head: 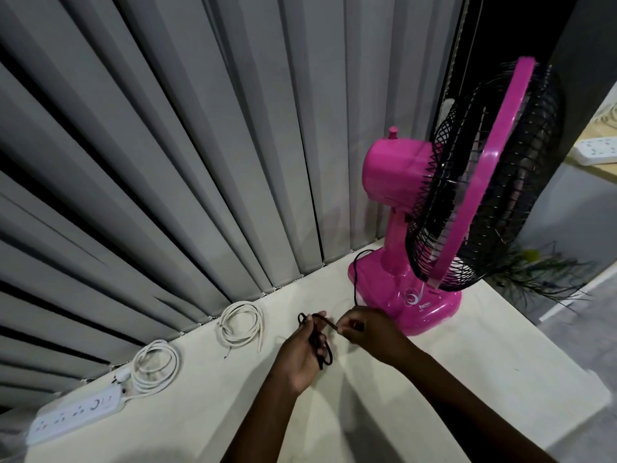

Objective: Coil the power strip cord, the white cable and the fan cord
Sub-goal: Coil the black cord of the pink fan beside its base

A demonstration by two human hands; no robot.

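A pink fan (417, 228) with a black grille stands on the white table (450, 369) at the right. Its black cord (356, 279) runs from the base down to my hands. My left hand (300, 355) grips a small bundle of black cord loops. My right hand (367, 332) pinches the cord just right of that bundle. Left of my hands the white cable (242, 324) lies coiled. Further left the power strip (73, 416) lies flat, its white cord (155, 365) coiled beside it.
Grey vertical blinds (167, 162) run along the table's far edge. The table's right edge drops to a grey floor, where a dark plant (541, 279) stands. A second power strip (597, 150) lies on a surface at the far right.
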